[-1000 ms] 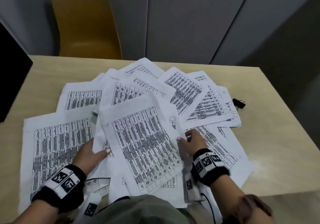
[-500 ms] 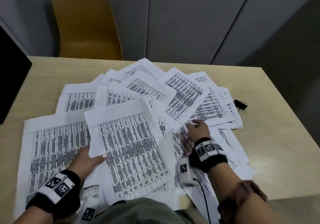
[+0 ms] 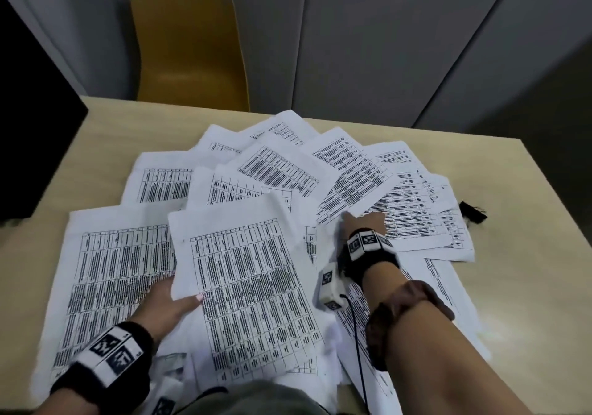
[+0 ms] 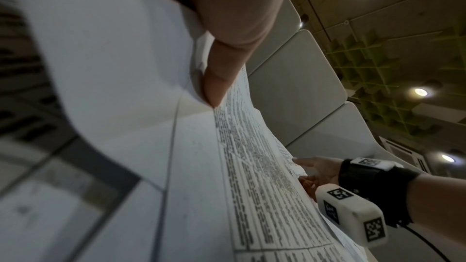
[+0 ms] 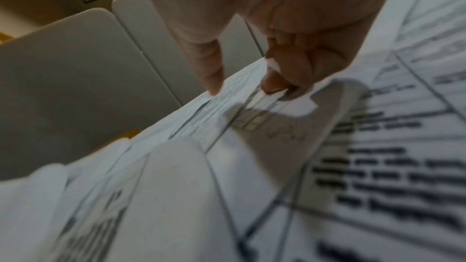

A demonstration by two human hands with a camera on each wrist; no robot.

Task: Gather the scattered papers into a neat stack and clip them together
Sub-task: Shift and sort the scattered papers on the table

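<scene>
Loose papers [image 3: 256, 222] fanned over the tabletop [image 3: 528, 286], half gathered.
Thin, limp and slippery, the sheets are best taken by their edges: left hand [image 3: 166, 302] pinches the near sheet's left edge; right hand [image 3: 362, 222] pinches a far sheet's corner. Binder clip [image 3: 472, 212] lies just right of the sheets. No containers visible.

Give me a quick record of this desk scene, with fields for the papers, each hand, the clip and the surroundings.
papers: printed sheets fanned and overlapping on the table, not yet stacked
left hand: left hand grips the near sheet's left edge, thumb on top
right hand: right hand reaches onto the sheets at right; fingertips on a sheet edge
clip: black binder clip on the table, right of the papers
surroundings: yellow chair behind the table
</scene>
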